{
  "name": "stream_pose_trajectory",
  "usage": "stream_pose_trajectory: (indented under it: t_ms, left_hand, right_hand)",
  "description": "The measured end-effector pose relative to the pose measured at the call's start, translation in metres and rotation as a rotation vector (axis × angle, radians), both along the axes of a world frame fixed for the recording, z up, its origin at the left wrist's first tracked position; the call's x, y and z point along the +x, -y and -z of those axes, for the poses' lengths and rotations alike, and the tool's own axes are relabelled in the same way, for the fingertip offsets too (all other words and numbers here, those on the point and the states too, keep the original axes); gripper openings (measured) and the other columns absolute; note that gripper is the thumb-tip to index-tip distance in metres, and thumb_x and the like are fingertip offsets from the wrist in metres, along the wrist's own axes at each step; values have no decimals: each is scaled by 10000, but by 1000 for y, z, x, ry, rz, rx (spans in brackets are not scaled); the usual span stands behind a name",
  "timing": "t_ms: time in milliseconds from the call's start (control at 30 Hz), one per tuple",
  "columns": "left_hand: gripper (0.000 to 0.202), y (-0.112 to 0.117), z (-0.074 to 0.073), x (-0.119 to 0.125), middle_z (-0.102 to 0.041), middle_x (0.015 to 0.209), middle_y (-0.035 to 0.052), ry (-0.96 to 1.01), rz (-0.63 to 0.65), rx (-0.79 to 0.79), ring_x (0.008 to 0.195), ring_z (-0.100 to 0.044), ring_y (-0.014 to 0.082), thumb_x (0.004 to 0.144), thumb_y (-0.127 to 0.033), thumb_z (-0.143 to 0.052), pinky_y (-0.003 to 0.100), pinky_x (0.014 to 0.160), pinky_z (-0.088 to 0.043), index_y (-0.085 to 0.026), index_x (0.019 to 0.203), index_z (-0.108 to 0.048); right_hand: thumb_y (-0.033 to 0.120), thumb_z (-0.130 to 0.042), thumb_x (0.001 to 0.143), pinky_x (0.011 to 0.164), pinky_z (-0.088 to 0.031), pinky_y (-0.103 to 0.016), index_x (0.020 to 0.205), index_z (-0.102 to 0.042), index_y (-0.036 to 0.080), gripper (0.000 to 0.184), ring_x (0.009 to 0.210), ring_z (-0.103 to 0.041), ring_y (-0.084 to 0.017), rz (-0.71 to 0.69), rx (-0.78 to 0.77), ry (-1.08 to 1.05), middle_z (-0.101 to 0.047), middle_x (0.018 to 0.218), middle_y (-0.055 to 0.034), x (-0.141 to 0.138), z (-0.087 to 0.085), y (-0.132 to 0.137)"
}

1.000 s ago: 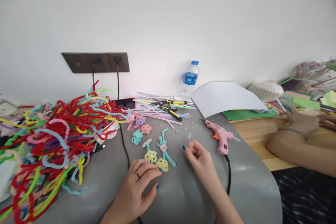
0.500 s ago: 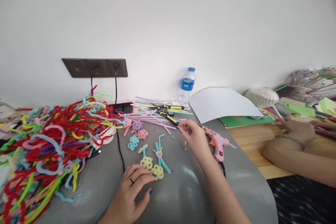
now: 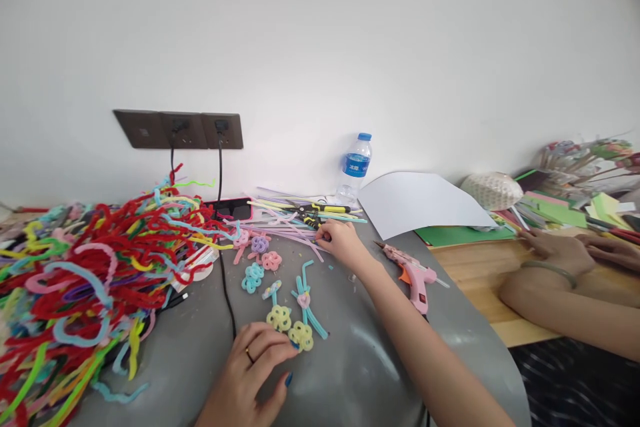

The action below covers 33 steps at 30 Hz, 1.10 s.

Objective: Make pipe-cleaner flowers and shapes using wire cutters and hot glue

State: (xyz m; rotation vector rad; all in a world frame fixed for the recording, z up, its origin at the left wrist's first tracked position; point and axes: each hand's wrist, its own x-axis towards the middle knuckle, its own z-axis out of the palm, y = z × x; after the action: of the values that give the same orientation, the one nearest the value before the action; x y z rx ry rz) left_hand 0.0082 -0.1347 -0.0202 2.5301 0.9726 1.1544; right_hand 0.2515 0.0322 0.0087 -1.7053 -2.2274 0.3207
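My left hand [image 3: 253, 373] rests on the table with its fingers loosely spread and the thumb apart. Its fingertips touch a yellow pipe-cleaner flower [image 3: 301, 335], while a second yellow flower [image 3: 279, 318] lies beside it. Farther back, my right hand [image 3: 343, 243] has its fingers curled on the lower handle of yellow-and-black pliers [image 3: 331, 208]; that handle is mostly hidden. The pliers lie among loose pastel pipe cleaners [image 3: 295, 233]. Between the hands are a bundle of blue pipe cleaners with a pink heart [image 3: 303, 299] and a blue flower [image 3: 253, 277].
A pink hot glue gun [image 3: 413, 273] lies right of my right forearm. A tangled pipe-cleaner heap [image 3: 105, 267] covers the left side. A bottle [image 3: 357, 167], white paper [image 3: 425, 203] and a phone [image 3: 235, 209] lie toward the wall. Another person's arm [image 3: 565, 297] rests at right.
My right hand has moved left and away from me, from beside the pliers' handle end onto the handle. The left hand stays at the yellow flower.
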Motion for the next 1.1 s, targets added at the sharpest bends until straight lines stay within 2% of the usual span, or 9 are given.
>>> stream_pose_trajectory:
  t_ms: [367,600,767,867,967,1100]
  left_hand:
    - [274,-2,-1,-1,-706,935,43,19,32,-13,899,-620,178,867,-84,-470,286,827,-541,-214,1073,-595]
    - [269,-1,-2,-1,-707,936,50,44,37,-35,891,-619,184,865,-88,-493,287,819,-547,-217,1072,-606]
    - [262,1,1,-1,-699,963,50,25,33,-58,930,-605,185,882,-92,-490,299,859,-531,-216,1081,-607]
    - [258,2,2,-1,-698,966,53,20,23,-64,940,-602,189,892,-97,-484,309,858,-525,-215,1082,-612]
    - [254,4,1,1,-705,984,52,-11,-3,-59,961,-598,196,898,-113,-489,325,872,-506,-219,1081,-628]
    - [277,5,0,5,-719,1098,40,-85,-49,-31,1095,-570,221,896,-101,-498,365,928,-443,-230,1085,-655]
  right_hand:
    - [71,-551,854,790,-260,-324,741,-644,169,176,830,-590,-188,-100,-14,74,-679,850,-45,-5,3,-13]
    - [128,-469,932,824,-283,-350,825,-607,171,180,833,-574,-208,-97,53,52,-666,929,-89,5,0,-4]
    - [156,-455,930,817,-340,-340,831,-578,183,160,754,-540,-176,-93,49,-33,-630,886,-54,12,-6,4]
    - [201,-434,935,696,-376,-284,855,-569,197,157,716,-523,-163,-118,-7,-143,-599,837,-25,11,-15,23]
    - [244,-433,940,619,-372,-256,893,-574,206,153,703,-494,-157,-156,-144,-372,-579,826,-14,7,-23,58]
    - [231,-457,932,580,-355,-249,848,-572,208,143,662,-460,-145,-136,-250,-492,-528,794,2,-2,-17,102]
